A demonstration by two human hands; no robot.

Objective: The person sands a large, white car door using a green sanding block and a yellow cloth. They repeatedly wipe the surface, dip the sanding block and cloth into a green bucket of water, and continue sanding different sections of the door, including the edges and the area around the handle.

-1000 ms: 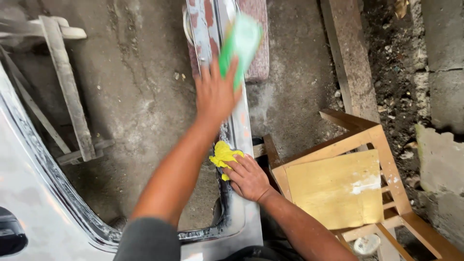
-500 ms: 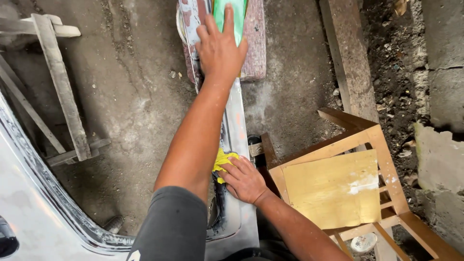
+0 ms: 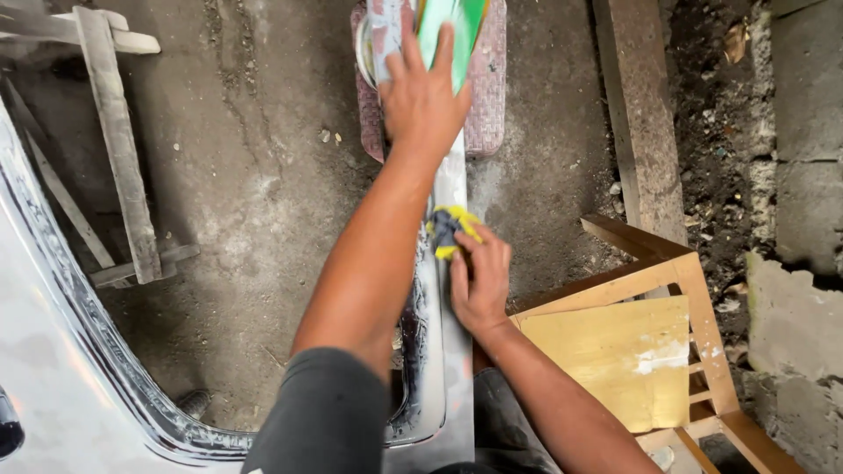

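Two hands busy, left hand flat on green packet, right hand clamped on yellow rag

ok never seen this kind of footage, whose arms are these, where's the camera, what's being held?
There is no machine here: these are a person's two bare arms, filmed by one camera worn on the head, looking down. The left hand reaches forward and presses a green sheet flat onto a long grey metal panel, fingers spread. The right hand pinches a yellow and dark rag against the same panel, nearer the body. The panel's far end rests over a pinkish block on the concrete floor. To the right stands a wooden stool; to the left lie grey wooden slats.
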